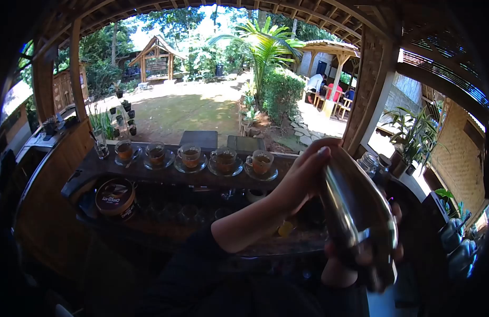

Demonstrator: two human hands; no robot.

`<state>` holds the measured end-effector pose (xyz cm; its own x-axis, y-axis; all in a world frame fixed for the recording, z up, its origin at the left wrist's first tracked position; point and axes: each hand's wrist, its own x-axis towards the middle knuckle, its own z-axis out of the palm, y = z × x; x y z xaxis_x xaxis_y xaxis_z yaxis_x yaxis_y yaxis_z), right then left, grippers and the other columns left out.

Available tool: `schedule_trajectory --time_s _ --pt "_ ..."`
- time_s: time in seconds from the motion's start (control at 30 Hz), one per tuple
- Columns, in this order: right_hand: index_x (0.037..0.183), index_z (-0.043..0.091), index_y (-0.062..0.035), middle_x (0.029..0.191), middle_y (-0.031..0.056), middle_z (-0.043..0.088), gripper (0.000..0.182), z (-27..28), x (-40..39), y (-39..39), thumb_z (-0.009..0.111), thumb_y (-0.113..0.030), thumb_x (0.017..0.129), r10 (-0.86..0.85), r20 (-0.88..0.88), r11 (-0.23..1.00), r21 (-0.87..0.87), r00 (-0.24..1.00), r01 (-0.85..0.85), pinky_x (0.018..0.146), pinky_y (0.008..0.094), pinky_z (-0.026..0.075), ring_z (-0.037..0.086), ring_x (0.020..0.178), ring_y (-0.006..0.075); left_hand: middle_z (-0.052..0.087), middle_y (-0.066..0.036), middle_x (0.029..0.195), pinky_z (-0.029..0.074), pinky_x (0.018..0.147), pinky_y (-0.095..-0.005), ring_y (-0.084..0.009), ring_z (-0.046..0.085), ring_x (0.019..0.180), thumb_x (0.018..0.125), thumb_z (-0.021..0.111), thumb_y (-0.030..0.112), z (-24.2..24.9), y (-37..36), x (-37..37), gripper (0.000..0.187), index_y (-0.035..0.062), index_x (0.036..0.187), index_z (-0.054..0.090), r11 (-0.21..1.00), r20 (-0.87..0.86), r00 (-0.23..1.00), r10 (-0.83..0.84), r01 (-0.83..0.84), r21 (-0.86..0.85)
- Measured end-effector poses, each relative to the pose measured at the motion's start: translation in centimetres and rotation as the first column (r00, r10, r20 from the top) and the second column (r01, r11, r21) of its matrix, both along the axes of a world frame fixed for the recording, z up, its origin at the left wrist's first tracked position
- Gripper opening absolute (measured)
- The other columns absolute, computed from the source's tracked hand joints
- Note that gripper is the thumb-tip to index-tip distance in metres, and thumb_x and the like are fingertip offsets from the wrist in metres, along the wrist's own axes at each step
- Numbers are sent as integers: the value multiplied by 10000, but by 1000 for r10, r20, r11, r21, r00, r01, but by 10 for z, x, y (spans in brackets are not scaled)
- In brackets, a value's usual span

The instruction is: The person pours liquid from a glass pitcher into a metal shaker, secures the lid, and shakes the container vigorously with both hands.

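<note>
Head view, sole view: metal vessel, shaker-like, polished, tilted, held up in the air at right of centre, above and apart from the dark wooden counter; left hand, closed about the upper end, thumb laid near the rim; right hand, wrapped round the lower end, some fingertips showing along the far side.

Handling, by judgement: stiff walls, unlikely to dent under ordinary grip; moderate weight, more if filled; smooth skin, probably slippery when wet or cold; best hold, one hand at each end, as here, so that any joint stays pressed together.

Nearby stock: five glass cups with amber contents, each on a glass saucer, in a row along the counter, well apart from the vessel; one tumbler at the row's left end; one round tub, lettered lid, below the row; one glass jar, just beyond the vessel.

Obscured: the vessel's contents, not visible; its lower end, blurred, seam uncertain; right palm, mostly behind the metal; glassware under the counter, too dark to count; yellow item, unidentified.
</note>
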<state>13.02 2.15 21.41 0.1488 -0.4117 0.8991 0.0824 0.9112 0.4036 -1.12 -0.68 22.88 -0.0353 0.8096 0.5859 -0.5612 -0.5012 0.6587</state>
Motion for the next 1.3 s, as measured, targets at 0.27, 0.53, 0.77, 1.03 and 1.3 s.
schedule_trajectory --time_s 0.27,0.53,0.77,1.03,1.3 --pt "1418 52 -198 1382 232 261 1039 -22 8 20 750 -435 687 82 -96 932 -346 992 -111 1029 490 363 359 1263 342 471 -125 1200 472 890 -426 -249 532 1080 914 514 366 -2 -40 17 509 136 1334 343 992 24 999 -36 38 -117" --pt "1370 132 -213 1312 179 349 1059 -24 -2 36 825 -292 574 -14 41 896 -442 999 30 989 444 398 425 1197 324 510 -117 1162 515 829 -431 -260 571 1042 907 486 410 -72 47 -2 491 145 1309 387 853 437 870 -230 396 -339" --pt "1431 88 -233 1395 164 277 1075 -27 33 -16 766 -503 642 -21 168 987 -152 986 47 993 492 410 368 1250 372 493 -78 1130 522 784 -393 -223 574 1016 901 516 380 15 -34 24 484 186 1322 373 968 -22 968 -250 250 19" --pt "1382 116 -222 1389 142 265 1181 -35 5 41 904 -298 506 264 -13 855 -459 964 -240 1023 481 364 370 1238 322 537 -143 1163 518 805 -388 -245 583 1024 890 476 473 -44 5 0 499 188 1296 418 855 332 931 -151 291 -429" --pt "1393 103 -151 1374 168 273 1007 -30 30 -22 688 -546 675 -44 20 986 -158 999 46 966 548 395 407 1199 378 483 -104 1162 409 956 -382 -221 512 1081 869 577 356 -1 -45 31 573 116 1337 350 995 84 993 -81 85 -48"
